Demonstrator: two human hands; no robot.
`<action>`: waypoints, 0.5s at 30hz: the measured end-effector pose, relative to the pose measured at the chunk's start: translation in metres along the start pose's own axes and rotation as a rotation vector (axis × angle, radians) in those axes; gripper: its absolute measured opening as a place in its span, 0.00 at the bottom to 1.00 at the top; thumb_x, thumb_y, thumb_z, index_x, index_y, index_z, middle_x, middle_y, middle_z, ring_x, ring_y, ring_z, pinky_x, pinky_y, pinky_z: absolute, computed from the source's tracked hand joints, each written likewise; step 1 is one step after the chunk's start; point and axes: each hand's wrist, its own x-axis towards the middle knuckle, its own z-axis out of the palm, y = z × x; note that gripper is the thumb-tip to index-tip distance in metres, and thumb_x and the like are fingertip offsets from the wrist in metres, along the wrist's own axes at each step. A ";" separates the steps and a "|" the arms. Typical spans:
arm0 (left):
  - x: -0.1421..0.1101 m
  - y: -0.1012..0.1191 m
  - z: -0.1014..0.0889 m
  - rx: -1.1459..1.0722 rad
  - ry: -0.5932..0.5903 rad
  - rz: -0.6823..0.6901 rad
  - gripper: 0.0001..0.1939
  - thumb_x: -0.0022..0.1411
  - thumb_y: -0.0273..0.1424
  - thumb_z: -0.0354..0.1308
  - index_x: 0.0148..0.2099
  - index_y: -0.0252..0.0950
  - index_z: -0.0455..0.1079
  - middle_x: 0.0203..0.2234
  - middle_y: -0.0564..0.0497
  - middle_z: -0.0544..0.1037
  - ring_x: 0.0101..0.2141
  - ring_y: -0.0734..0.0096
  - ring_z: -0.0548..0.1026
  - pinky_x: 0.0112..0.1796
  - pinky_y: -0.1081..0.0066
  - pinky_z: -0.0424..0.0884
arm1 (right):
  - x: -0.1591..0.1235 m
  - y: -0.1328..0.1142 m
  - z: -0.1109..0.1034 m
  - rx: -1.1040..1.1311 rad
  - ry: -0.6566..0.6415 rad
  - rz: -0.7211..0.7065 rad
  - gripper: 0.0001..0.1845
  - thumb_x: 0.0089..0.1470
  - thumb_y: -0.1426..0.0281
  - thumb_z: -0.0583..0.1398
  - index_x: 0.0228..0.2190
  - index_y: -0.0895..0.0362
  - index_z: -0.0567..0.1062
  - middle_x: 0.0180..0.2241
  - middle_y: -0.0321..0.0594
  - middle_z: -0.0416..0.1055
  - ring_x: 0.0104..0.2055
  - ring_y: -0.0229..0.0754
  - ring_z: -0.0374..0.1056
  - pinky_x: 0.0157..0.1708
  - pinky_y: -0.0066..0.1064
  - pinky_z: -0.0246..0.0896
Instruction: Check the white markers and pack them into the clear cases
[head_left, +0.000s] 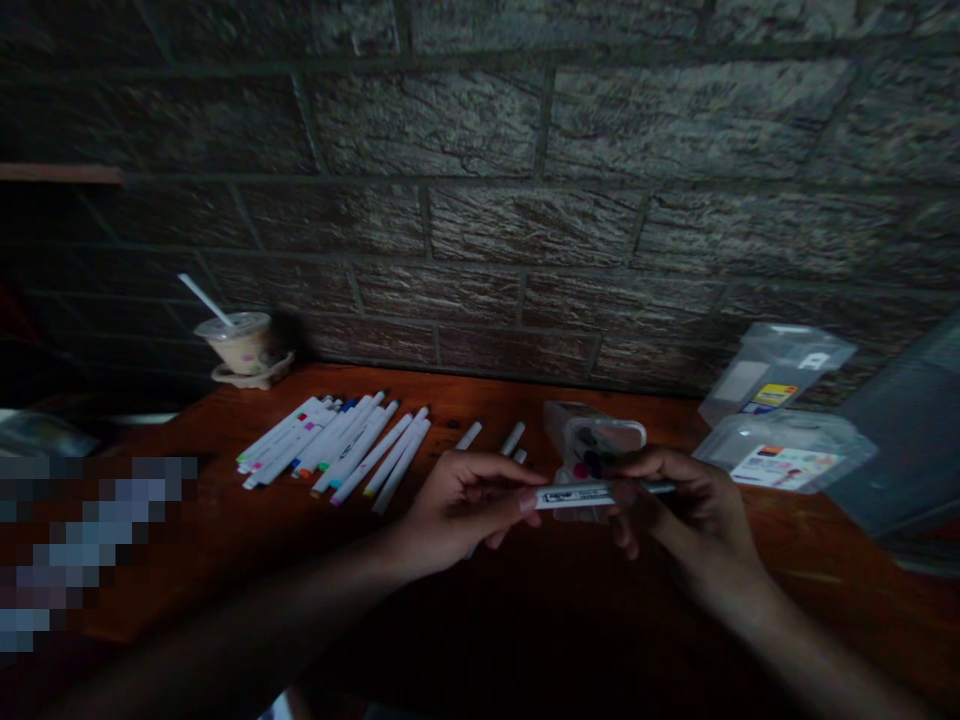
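White marker held up over the table, my left hand pinching one end, my right hand gripping the other and covering its tip! Black print along the barrel, too blurred to read. Over to the right, a yellow label and a white label on clear containers, neither legible. Behind my fingers, the clear box is partly hidden, its dark contents murky. Far left, pixelation masks a patch.
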 end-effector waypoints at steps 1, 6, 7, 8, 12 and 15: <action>-0.001 0.000 0.000 0.026 0.001 0.002 0.14 0.58 0.32 0.72 0.45 0.30 0.82 0.27 0.46 0.84 0.18 0.81 0.70 0.18 0.81 0.64 | 0.000 0.001 0.000 0.012 -0.004 0.011 0.06 0.58 0.66 0.70 0.31 0.54 0.82 0.17 0.34 0.76 0.14 0.33 0.70 0.15 0.18 0.66; -0.002 0.000 0.001 0.037 -0.008 -0.001 0.16 0.55 0.29 0.74 0.46 0.31 0.83 0.27 0.47 0.83 0.19 0.81 0.69 0.18 0.81 0.63 | 0.000 0.004 -0.001 0.067 0.001 0.049 0.06 0.58 0.65 0.70 0.32 0.53 0.82 0.19 0.34 0.77 0.15 0.33 0.70 0.16 0.19 0.67; -0.001 0.001 0.000 0.025 -0.020 -0.008 0.16 0.56 0.30 0.73 0.47 0.31 0.83 0.28 0.47 0.84 0.18 0.81 0.69 0.18 0.80 0.63 | 0.000 0.004 -0.001 0.077 0.007 0.050 0.06 0.58 0.65 0.70 0.32 0.53 0.82 0.19 0.34 0.77 0.16 0.33 0.70 0.15 0.19 0.67; -0.001 0.001 0.000 0.013 -0.031 -0.013 0.17 0.57 0.31 0.73 0.48 0.31 0.83 0.29 0.45 0.84 0.18 0.81 0.68 0.18 0.80 0.63 | 0.000 0.004 -0.001 0.081 0.013 0.049 0.06 0.58 0.65 0.70 0.32 0.54 0.82 0.20 0.34 0.77 0.15 0.33 0.70 0.15 0.19 0.67; 0.002 0.001 -0.002 -0.044 -0.039 -0.008 0.17 0.62 0.35 0.69 0.51 0.33 0.83 0.24 0.48 0.82 0.16 0.82 0.66 0.17 0.79 0.59 | -0.001 0.003 -0.001 0.034 0.027 0.020 0.07 0.57 0.66 0.71 0.30 0.55 0.82 0.19 0.35 0.76 0.15 0.33 0.70 0.14 0.20 0.67; 0.004 -0.001 -0.004 -0.095 -0.042 -0.018 0.16 0.64 0.38 0.68 0.49 0.33 0.83 0.17 0.54 0.74 0.15 0.84 0.63 0.17 0.80 0.56 | -0.001 0.000 0.000 -0.002 0.039 -0.009 0.06 0.57 0.66 0.71 0.30 0.55 0.82 0.19 0.35 0.77 0.14 0.34 0.70 0.14 0.20 0.67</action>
